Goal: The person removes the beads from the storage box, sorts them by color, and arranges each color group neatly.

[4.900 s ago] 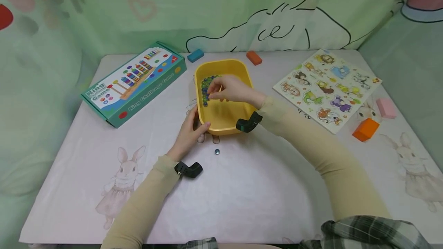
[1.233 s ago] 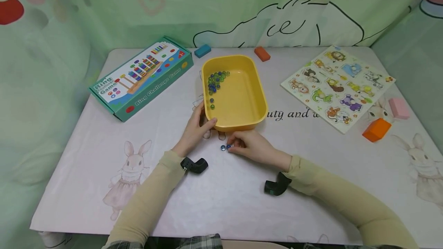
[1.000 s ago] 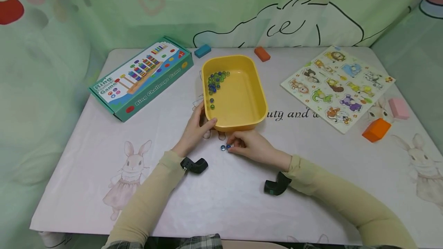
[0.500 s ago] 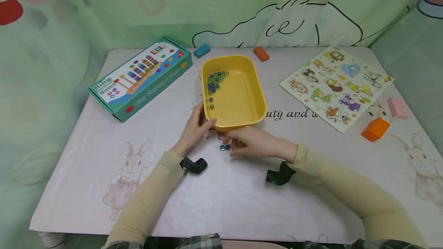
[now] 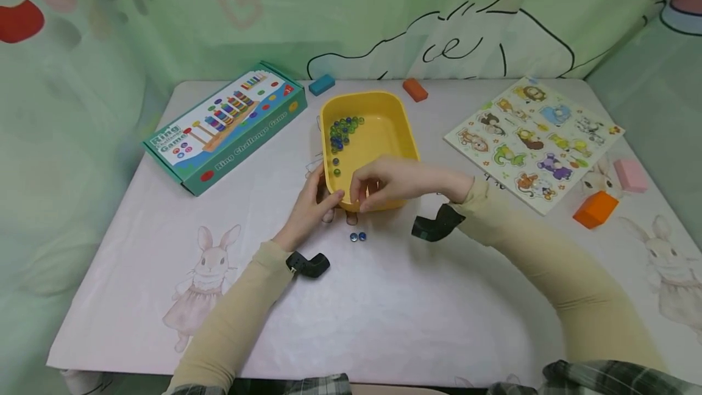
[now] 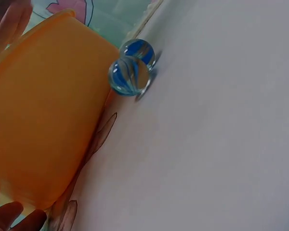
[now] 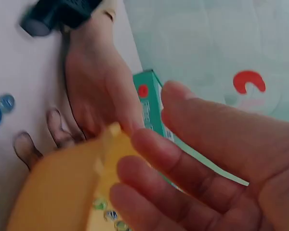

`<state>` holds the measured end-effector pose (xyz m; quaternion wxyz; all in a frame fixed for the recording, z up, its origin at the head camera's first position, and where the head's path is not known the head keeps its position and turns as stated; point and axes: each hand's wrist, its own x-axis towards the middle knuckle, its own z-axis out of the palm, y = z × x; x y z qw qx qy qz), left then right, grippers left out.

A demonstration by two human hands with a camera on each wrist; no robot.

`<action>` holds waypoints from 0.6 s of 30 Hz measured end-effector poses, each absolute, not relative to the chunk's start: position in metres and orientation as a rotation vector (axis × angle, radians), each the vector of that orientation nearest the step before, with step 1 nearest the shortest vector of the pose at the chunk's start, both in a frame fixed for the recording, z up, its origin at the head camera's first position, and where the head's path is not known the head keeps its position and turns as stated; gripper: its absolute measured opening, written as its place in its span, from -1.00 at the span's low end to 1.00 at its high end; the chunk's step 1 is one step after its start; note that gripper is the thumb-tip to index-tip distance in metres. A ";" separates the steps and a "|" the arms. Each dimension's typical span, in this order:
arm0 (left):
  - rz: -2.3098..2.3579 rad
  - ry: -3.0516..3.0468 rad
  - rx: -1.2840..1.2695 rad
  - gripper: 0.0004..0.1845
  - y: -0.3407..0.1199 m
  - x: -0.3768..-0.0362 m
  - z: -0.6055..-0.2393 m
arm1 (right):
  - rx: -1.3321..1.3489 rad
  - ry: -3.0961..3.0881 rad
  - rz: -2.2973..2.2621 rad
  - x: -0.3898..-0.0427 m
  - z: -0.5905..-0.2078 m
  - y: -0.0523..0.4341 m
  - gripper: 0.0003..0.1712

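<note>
**A:** Going from the left, what is each hand doing?

**B:** The left hand point(image 5: 309, 209) grips the near-left corner of the yellow tub point(image 5: 406, 139), thumb curled over the rim and fingers against the outer wall, steadying it. The right hand point(image 5: 392, 183) hovers over the tub's near rim with its fingers loosely bent and apart; the right wrist view shows them with nothing between them.

**A:** And the marbles?

**B:** Most sit in a cluster of marbles point(image 5: 341, 133) at the far-left of the tub floor, with a couple strung out nearer along the left wall. Two blue marbles point(image 5: 358, 236) lie on the tablecloth point(image 5: 384, 309) just near of the tub, touching each other; the left wrist view shows them close beside the tub's wall.

**A:** So which step would you say this is?

**B:** My judgement: marbles are being carried one at a time from tub to cloth, and the empty right hand is between picks, heading for the cluster.

**A:** What does the next move call for?

**B:** Reaching far and left across the tub, then a fine fingertip pinch on one marble. They are round and slick and packed together, so a clumsy touch could scatter them. The left hand should hold the tub firm.
</note>
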<state>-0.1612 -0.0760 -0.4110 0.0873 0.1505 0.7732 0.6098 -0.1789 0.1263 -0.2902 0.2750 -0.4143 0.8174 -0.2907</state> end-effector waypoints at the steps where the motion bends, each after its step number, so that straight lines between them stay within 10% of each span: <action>1: 1.810 2.300 0.440 -0.25 -0.076 -0.161 -0.411 | -1.096 2.207 -0.794 -0.185 -0.290 0.126 -0.86; 18: 1.802 2.277 0.420 -0.24 -0.077 -0.161 -0.410 | -0.775 2.415 -0.811 -0.251 -0.314 0.112 -0.78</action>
